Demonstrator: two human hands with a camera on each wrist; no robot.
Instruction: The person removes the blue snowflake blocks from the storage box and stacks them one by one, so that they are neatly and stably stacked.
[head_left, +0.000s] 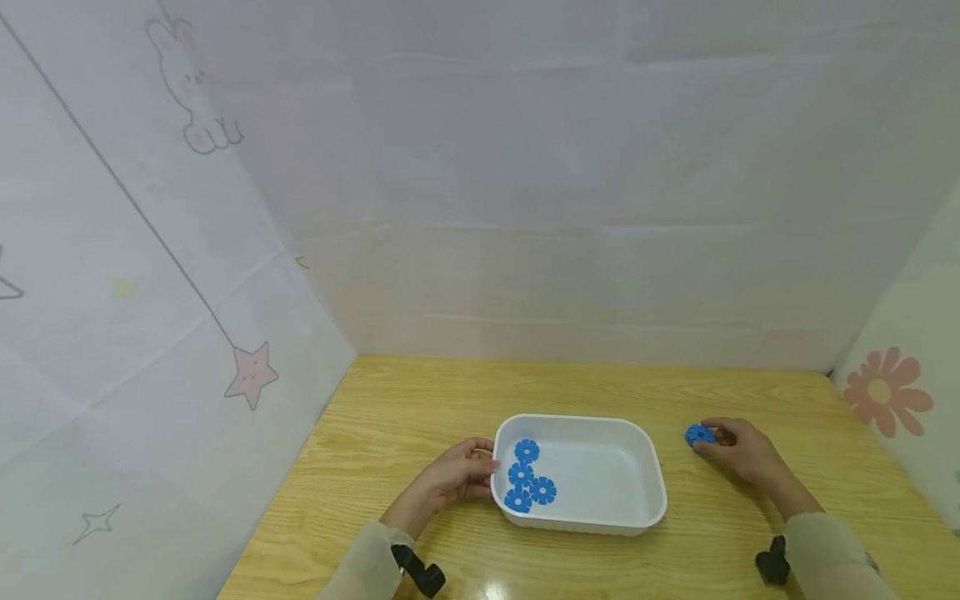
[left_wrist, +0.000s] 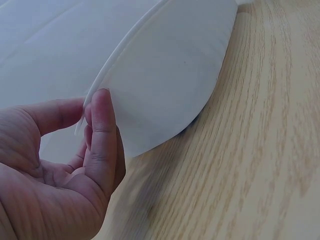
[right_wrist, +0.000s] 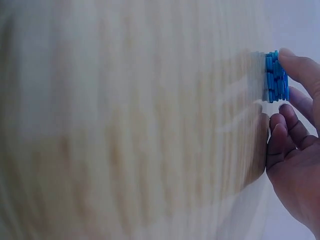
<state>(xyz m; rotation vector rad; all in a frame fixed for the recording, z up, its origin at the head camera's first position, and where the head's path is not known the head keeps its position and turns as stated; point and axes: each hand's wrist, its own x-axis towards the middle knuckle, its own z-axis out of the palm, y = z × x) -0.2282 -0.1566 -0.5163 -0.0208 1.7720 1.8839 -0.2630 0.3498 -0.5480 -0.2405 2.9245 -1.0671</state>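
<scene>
A white plastic tray [head_left: 592, 523] stands on the wooden table, with several blue flower-shaped discs [head_left: 521, 475] lying flat in its left part. My left hand [head_left: 459, 477] grips the tray's left wall; in the left wrist view the thumb and fingers of the left hand [left_wrist: 75, 155] pinch the rim [left_wrist: 120, 50]. To the right of the tray, my right hand [head_left: 742, 454] holds a small stack of the same blue discs [head_left: 699, 435] between thumb and fingers. In the right wrist view that disc stack [right_wrist: 276, 77] sits at the tabletop, the other fingers of the right hand [right_wrist: 300, 145] curled below.
The light wooden table [head_left: 390, 400] reaches back to a pale cloth wall [head_left: 480, 208]. Printed cloth walls also border the left and right sides. A black strap [head_left: 418, 571] is on the left wrist and another black strap [head_left: 772, 562] on the right.
</scene>
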